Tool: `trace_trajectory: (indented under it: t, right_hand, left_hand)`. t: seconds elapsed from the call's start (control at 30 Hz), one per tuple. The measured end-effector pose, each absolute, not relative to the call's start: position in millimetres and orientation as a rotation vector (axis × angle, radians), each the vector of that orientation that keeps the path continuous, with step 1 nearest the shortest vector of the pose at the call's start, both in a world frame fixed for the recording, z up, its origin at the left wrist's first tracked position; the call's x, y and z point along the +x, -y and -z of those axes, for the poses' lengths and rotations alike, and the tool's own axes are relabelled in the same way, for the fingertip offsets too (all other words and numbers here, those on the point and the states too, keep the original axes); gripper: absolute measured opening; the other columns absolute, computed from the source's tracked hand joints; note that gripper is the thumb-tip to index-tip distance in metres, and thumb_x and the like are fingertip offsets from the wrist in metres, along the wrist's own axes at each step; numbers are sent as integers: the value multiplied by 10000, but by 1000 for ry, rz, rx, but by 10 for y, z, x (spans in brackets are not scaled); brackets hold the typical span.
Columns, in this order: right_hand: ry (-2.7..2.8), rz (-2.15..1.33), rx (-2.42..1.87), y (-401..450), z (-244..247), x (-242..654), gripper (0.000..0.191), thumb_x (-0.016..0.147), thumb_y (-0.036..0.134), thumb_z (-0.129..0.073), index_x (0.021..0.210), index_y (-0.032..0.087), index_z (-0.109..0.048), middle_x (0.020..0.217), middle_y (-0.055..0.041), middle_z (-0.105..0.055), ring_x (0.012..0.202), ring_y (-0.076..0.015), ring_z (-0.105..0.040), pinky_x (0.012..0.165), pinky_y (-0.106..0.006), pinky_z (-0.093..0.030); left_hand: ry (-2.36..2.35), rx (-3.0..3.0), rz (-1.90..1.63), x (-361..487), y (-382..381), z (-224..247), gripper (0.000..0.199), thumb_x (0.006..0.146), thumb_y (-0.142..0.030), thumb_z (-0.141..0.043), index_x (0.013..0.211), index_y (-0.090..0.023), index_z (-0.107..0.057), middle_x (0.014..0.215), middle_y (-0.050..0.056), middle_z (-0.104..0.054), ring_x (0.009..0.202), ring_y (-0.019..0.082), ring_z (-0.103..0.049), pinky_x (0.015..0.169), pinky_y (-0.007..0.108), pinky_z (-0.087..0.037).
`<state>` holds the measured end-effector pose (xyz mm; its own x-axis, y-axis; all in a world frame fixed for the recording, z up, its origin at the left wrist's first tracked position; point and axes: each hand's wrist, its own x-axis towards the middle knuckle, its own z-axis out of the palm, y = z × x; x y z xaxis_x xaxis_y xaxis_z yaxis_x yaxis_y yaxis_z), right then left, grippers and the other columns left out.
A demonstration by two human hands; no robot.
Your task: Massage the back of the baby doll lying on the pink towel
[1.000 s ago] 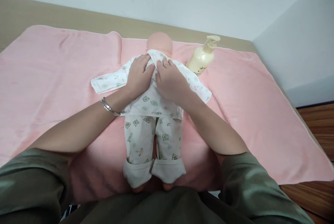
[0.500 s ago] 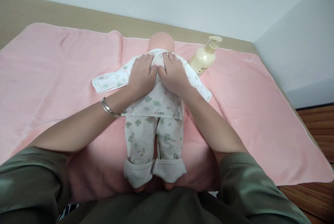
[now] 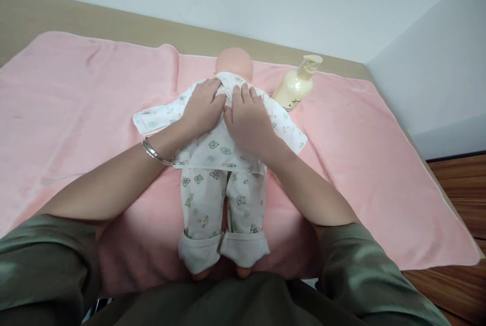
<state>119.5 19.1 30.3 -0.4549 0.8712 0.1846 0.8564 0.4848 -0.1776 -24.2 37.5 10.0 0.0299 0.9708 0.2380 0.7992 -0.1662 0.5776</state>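
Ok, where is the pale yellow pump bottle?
In the head view, the bottle is on the pink blanket, right of the doll, beside its printed white sleeve.

Green bears dot the white shirt and matching trousers with plain white cuffs, over a solid pink blanket; the pump bottle is pale yellow, the person's sleeves dark olive green.
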Motion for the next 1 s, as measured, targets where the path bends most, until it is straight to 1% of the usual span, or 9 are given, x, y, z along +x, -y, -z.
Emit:
trace_trajectory:
  t: [0.13, 0.23, 0.3, 0.43, 0.57, 0.63, 0.7, 0.83, 1.0]
  right_hand:
    - [2511, -114, -1415, -166, -320, 1187, 572, 1060, 263, -326, 1562, -6, -381, 1662, -245, -348, 1575, -400, -291, 1301, -588, -255]
    - [2492, -248, -1432, -426, -324, 1238, 554, 1030, 185, -310, 1534, -25, -405, 1639, -236, -391, 1566, -353, -327, 1308, -526, -281]
    - [2435, -297, -1447, -610, -305, 1274, 530, 1016, 160, -304, 1495, -17, -444, 1620, -220, -427, 1554, -323, -355, 1309, -509, -289]
    - [2400, -217, -1445, -689, -257, 1294, 494, 1046, 199, -283, 1443, -9, -490, 1609, -221, -441, 1540, -331, -374, 1299, -545, -297]
    - [2464, -88, -1476, -358, -280, 1229, 564, 1060, 234, -315, 1523, -78, -391, 1602, -277, -429, 1523, -401, -385, 1282, -572, -307]
    - [2498, -21, -1460, -173, -310, 1186, 568, 1046, 202, -335, 1529, -95, -383, 1603, -291, -420, 1525, -419, -378, 1282, -562, -311]
    - [2517, 8, -1431, -81, -336, 1159, 562, 1024, 160, -344, 1524, -91, -397, 1611, -280, -416, 1537, -412, -365, 1295, -542, -305]
    - [2518, -142, -1394, -293, -348, 1193, 562, 999, 163, -337, 1514, -37, -436, 1611, -205, -453, 1553, -346, -363, 1310, -516, -315]
    - [2397, -282, -1493, -706, -294, 1286, 576, 1015, 243, -349, 1507, -46, -428, 1655, -213, -384, 1577, -307, -327, 1328, -469, -284]
  left_hand:
    - [-1838, 2012, -892, -260, -392, -97, 323, 1006, -384, -279, 1030, -236, -566, 1214, 74, -677, 1255, 276, -590, 1136, 523, -455]
    - [-1895, 2101, -891, -154, -262, -74, 426, 1000, -323, -266, 1251, -170, -575, 1393, 131, -634, 1390, 314, -521, 1232, 530, -386]
    - [-1863, 2175, -884, -74, -151, -59, 512, 990, -292, -277, 1404, -93, -502, 1550, 170, -525, 1504, 329, -420, 1291, 534, -314]
    - [-1780, 2186, -863, -33, -74, -74, 544, 1000, -290, -291, 1482, -90, -444, 1641, 149, -432, 1578, 317, -323, 1325, 537, -260]
    - [-1857, 2084, -844, -171, -260, -140, 360, 970, -240, -352, 1209, -194, -617, 1389, 104, -650, 1389, 300, -547, 1222, 521, -424]
    - [-1898, 2032, -853, -249, -367, -146, 273, 962, -231, -369, 1028, -232, -634, 1208, 100, -705, 1237, 295, -634, 1112, 503, -506]
    - [-1897, 2005, -900, -295, -432, -115, 274, 983, -282, -360, 976, -253, -632, 1157, 99, -721, 1195, 299, -656, 1075, 491, -527]
    - [-1887, 2066, -979, -238, -368, -5, 454, 1033, -421, -269, 1208, -213, -632, 1354, 121, -681, 1387, 322, -558, 1235, 529, -409]
    - [-1820, 2169, -936, -53, -120, 36, 612, 1041, -460, -253, 1479, -86, -462, 1629, 172, -448, 1581, 326, -326, 1336, 536, -240]
